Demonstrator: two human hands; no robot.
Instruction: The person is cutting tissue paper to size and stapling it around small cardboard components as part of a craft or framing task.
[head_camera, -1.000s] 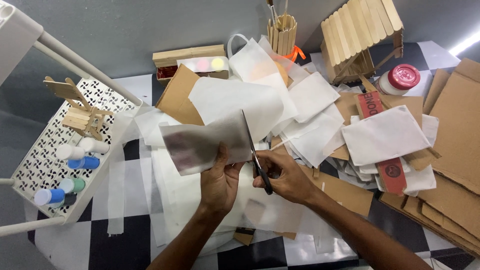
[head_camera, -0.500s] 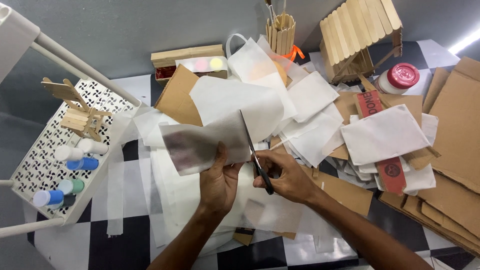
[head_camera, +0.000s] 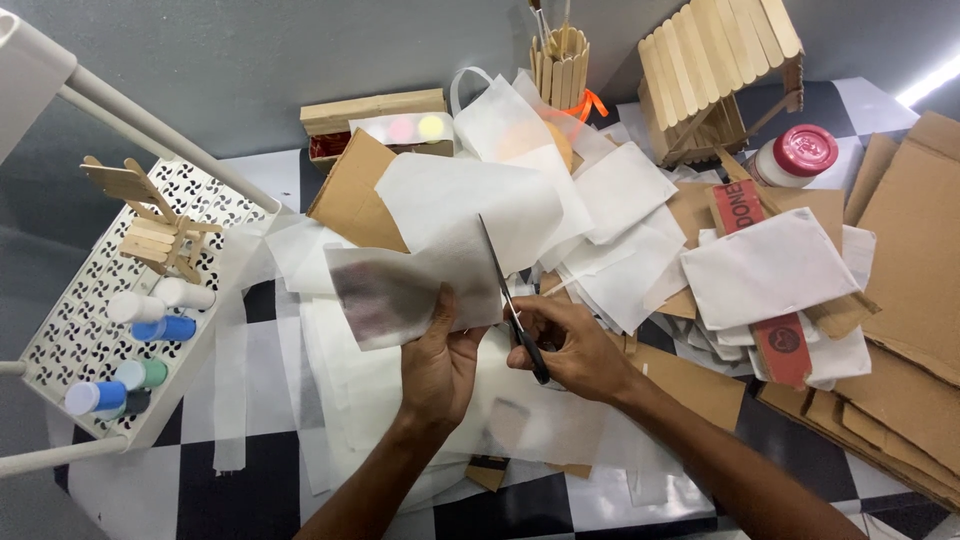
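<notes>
My left hand (head_camera: 438, 365) pinches a sheet of thin translucent white paper (head_camera: 400, 290) and holds it up above the table. My right hand (head_camera: 572, 345) grips a pair of scissors (head_camera: 508, 296), the blades pointing away from me along the sheet's right edge. Blades and paper meet near my left thumb. More white sheets lie heaped under both hands.
A white perforated tray (head_camera: 60, 330) at the left holds small paint bottles (head_camera: 160, 328) and a stick-built chair (head_camera: 150, 225). Behind are a stick pencil holder (head_camera: 560, 65), a stick house (head_camera: 715, 65), a red-lidded jar (head_camera: 795, 155) and cardboard pieces (head_camera: 905, 260) at the right.
The scissors have shifted slightly along the sheet's edge; both hands stay in nearly the same place.
</notes>
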